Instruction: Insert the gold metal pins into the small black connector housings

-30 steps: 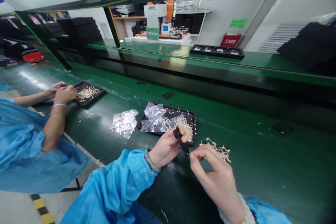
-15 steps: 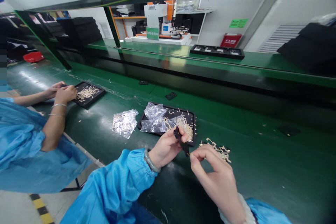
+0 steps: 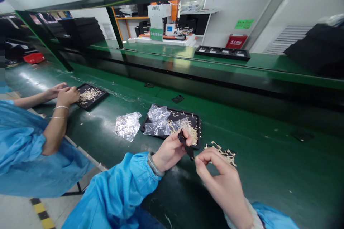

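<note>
A thin black part point(image 3: 187, 146) is pinched between the thumb and fingers of my left hand point(image 3: 172, 151), tilted with its lower end toward the right. At that lower end, my right hand point(image 3: 221, 175) has its thumb and index fingertip pressed together; whatever they hold is too small to make out. Behind my left hand lies a black tray point(image 3: 181, 115) with clear plastic bags point(image 3: 158, 120) and many small gold pieces point(image 3: 191, 130). More gold pieces point(image 3: 221, 153) form a loose pile just beyond my right hand.
Another clear bag point(image 3: 128, 126) lies left of the tray. At the left, a co-worker's hands point(image 3: 64, 94) are at a second tray point(image 3: 94, 102) of gold pieces. Flat black parts point(image 3: 177, 98) rest on the green table, and a raised shelf point(image 3: 166, 50) runs behind.
The flat black parts at the back and right of the table have shifted slightly rightward. My hands keep nearly the same pose around the black part.
</note>
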Action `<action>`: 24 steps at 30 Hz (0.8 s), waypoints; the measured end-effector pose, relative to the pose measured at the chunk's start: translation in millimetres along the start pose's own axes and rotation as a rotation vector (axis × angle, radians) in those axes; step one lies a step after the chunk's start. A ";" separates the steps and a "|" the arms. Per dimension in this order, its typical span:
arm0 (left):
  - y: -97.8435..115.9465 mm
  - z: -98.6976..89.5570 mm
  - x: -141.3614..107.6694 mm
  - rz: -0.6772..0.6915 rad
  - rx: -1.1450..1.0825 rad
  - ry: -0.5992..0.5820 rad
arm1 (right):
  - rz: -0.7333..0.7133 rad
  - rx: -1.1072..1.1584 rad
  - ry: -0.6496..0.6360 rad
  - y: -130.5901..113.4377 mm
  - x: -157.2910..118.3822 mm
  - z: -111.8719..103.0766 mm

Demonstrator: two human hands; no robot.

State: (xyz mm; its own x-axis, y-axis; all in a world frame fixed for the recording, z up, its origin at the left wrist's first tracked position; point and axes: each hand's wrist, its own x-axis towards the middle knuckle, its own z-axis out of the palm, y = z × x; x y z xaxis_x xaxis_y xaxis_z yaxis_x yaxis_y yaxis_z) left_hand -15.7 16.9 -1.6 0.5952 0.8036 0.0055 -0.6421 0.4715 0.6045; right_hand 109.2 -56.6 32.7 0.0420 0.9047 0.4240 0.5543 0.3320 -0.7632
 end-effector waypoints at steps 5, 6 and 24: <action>-1.5 -1.6 0.0 0.005 -0.004 -0.006 | 0.006 0.021 -0.008 2.5 0.0 0.6; -1.7 -2.0 -0.1 0.005 -0.004 -0.004 | 0.009 0.028 -0.014 3.6 -0.4 0.7; -1.8 -2.2 -1.5 -0.045 -0.084 0.005 | 0.025 0.078 -0.045 3.2 -5.2 3.3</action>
State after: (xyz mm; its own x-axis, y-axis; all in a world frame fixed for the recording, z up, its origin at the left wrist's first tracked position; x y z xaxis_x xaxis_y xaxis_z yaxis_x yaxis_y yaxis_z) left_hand -16.5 15.7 -4.4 0.6224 0.7823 -0.0242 -0.6529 0.5360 0.5352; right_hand 108.0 -59.3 26.5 0.0165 0.9237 0.3828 0.4871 0.3269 -0.8098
